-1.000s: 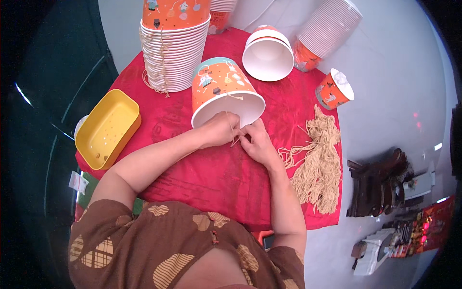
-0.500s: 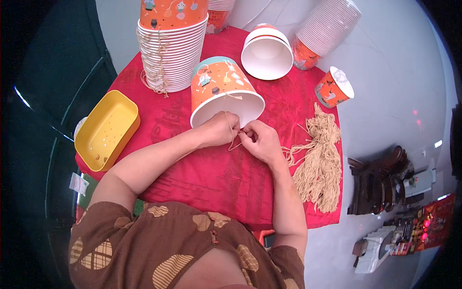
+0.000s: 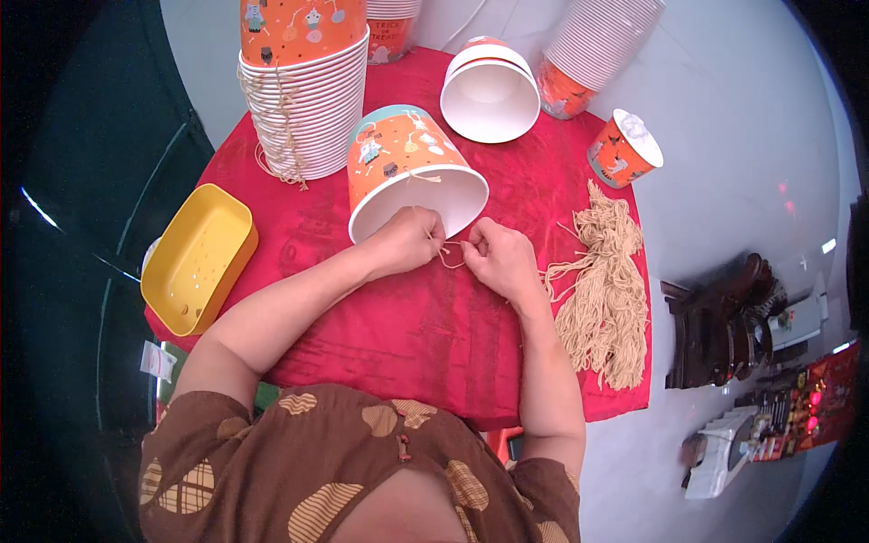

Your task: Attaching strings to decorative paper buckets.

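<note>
Bucket (image 3: 389, 158): lies on its side on the red cloth (image 3: 380, 317), wall printed orange, far end teal, white mouth facing me; landmark for all entries below.
Left hand (image 3: 412, 241): at the near edge of the bucket's mouth, fingers curled in and gripping twine (image 3: 449, 266); whether I touch the rim I cannot tell.
Right hand (image 3: 498, 258): near and to the right of the bucket's mouth, thumb and forefinger pinched on the same twine.
Twine span: slack thin loop between my two hands, just in front of the bucket's mouth.
Cord tie (image 3: 425, 177): at the bucket's upper rim, short ends showing.
Hank (image 3: 605, 299): to the right of the bucket, tan, loose strands trailing toward my right wrist.
Tall stack (image 3: 312, 109): just left of and beyond the bucket, rims downward, cords hanging along them.
Nested tubs (image 3: 491, 101): beyond and right of the bucket, white inside.
Small cup (image 3: 625, 152): well right of the bucket, orange, tilted, white material within.
Yellow basin (image 3: 199, 262): left of the bucket and nearer me, small bits on its floor.
</note>
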The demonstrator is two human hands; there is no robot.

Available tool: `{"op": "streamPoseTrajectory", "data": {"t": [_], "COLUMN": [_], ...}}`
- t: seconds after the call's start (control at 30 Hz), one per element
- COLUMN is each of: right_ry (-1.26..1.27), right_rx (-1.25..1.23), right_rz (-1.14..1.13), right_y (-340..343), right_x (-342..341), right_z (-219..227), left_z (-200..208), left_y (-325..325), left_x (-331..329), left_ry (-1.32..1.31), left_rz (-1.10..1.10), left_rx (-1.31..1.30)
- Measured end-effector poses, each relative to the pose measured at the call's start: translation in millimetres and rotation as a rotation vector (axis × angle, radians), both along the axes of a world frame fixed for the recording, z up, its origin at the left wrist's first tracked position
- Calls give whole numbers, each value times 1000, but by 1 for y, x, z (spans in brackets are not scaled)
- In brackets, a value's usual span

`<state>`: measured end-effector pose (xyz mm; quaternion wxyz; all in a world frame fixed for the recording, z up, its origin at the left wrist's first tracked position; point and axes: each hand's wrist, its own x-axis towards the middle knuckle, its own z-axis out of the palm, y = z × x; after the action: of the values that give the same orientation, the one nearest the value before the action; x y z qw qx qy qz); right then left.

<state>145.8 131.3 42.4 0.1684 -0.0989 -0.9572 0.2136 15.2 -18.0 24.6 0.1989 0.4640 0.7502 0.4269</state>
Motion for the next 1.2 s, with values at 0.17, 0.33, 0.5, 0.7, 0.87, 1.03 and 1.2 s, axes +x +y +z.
{"op": "streamPoseTrajectory", "data": {"t": [0.17, 0.33, 0.5, 0.7, 0.87, 1.03, 1.2], "right_ry": [46, 15, 16, 26, 61, 77, 116], "right_rx": [-21, -52, -7, 54, -73, -166, -227], "right_rz": [74, 133, 114, 85, 91, 66, 60], "right_y": [-4, -8, -14, -14, -14, -16, -20], "right_x": [2, -1, -4, -8, -8, -10, -9], "right_z": [4, -4, -14, -23, -23, -23, -20], "left_z": [1, -3, 2, 0, 0, -2, -9], "left_y": [1, 0, 0, -1, -2, -1, -2], "left_x": [1, -1, 1, 1, 3, 7, 8], "left_ry": [9, 14, 0, 18, 22, 167, 304], "left_rz": [8, 1, 3, -1, -9, -42, -62], "left_rx": [11, 28, 9, 14, 3, 2, 17]}}
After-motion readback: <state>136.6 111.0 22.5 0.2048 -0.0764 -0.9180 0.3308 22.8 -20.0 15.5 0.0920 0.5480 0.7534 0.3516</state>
